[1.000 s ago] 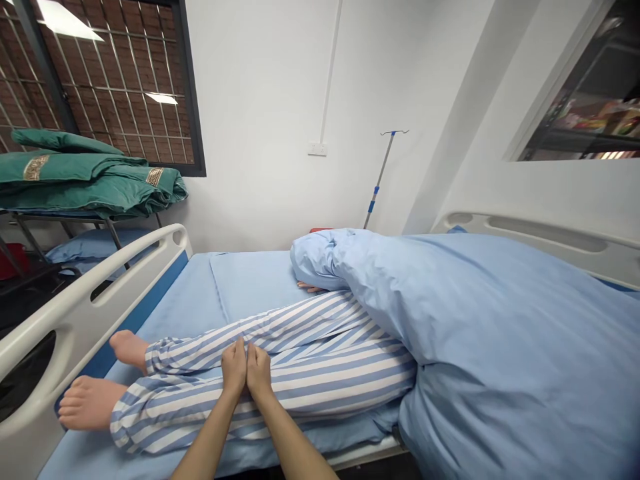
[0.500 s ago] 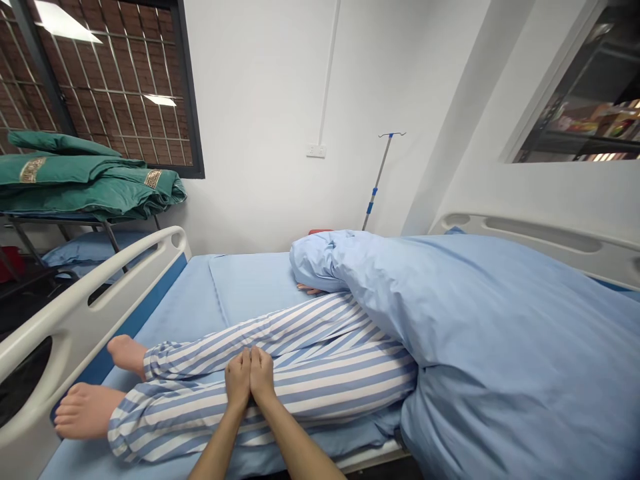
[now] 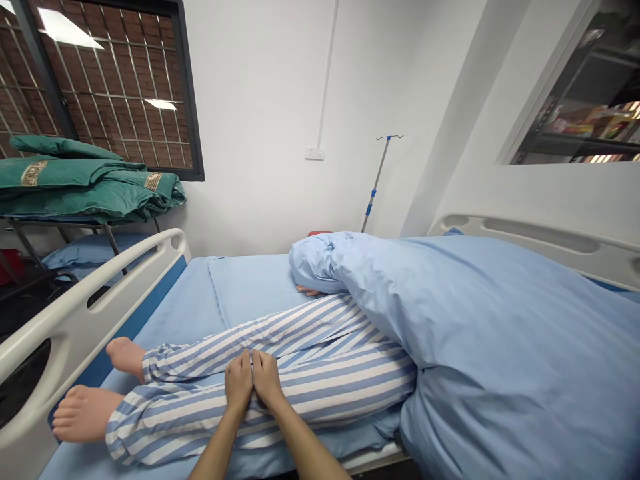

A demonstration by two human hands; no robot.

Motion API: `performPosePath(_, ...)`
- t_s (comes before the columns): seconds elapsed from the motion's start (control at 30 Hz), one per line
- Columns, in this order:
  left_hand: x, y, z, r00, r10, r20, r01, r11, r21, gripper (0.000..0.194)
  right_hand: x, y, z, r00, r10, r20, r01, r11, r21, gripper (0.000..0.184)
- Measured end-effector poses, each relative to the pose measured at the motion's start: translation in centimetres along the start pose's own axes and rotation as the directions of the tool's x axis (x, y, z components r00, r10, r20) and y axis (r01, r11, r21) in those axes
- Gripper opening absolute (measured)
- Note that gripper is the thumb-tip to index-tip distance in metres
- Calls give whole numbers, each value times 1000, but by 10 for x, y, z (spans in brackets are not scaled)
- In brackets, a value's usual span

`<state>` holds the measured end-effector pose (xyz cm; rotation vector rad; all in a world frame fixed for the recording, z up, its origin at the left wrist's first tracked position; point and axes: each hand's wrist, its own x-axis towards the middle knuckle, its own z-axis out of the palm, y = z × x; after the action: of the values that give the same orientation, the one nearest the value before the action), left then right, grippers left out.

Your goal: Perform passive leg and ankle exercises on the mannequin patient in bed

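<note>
A figure in blue-and-white striped trousers [image 3: 345,383] lies on the bed, its bare feet [image 3: 86,413] toward the left end. Over the nearer leg, around the knee, are my left hand [image 3: 239,381] and my right hand [image 3: 266,379], side by side with their thumb sides together. Both are closed, knuckles forward and backs up. The curled fingertips are hidden, so I cannot tell whether they grip any cloth. A light blue quilt [image 3: 475,333] covers the figure from the thighs up. Some fingers of the figure [image 3: 309,291] show under the quilt's edge.
A cream bed end board [image 3: 115,267] stands at the left, another [image 3: 530,233] at the right. Light blue sheet [image 3: 255,287] shows beyond the legs. Behind the bed rises an IV pole [image 3: 375,187]. Folded green quilts [image 3: 90,187] lie on a rack under the barred window.
My hands have parted very slightly at the wrists, the right one shifting a little to the right. Otherwise the view has only moved slightly.
</note>
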<state>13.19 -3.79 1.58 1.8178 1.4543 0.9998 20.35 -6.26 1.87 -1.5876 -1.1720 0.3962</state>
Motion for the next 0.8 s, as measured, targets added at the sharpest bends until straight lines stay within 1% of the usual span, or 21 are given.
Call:
performPosePath(0.1,-1,2,0,1000,6,24,-6,1000,18,48,-6,9,0,1000,21,-20,-21,1000,-4,43)
performPosePath(0.23,-2,-1,0,999,2,41,-4,999,43,48,-2,11,1,998,53,-43,-52,999,17,44)
performPosePath(0.33,1,1,0,996,-5,91,1,999,42,45,0,12,3,994,69,-81,-66,997,38,44)
performPosePath(0.4,5,8,1,992,-18,125,16,1000,15,41,0,13,4,991,78,-104,-73,996,54,44)
performPosePath(0.43,8,14,1,992,-31,125,32,999,-3,41,0,13,4,990,82,-114,-75,995,67,43)
performPosePath(0.53,13,33,5,994,-85,67,91,990,-104,43,1,16,3,988,84,-133,-66,989,129,44)
performPosePath(0.6,10,40,9,993,-114,32,118,976,-185,44,2,19,1,985,97,-140,-71,981,180,44)
performPosePath(0.67,3,39,13,995,-96,33,101,972,-212,43,3,22,0,979,135,-155,-99,970,224,44)
performPosePath(0.73,-6,33,16,998,-52,46,60,983,-174,42,5,24,0,970,171,-170,-123,957,261,44)
performPosePath(0.8,-11,26,18,998,-28,58,36,991,-126,43,7,26,0,969,182,-169,-131,952,278,45)
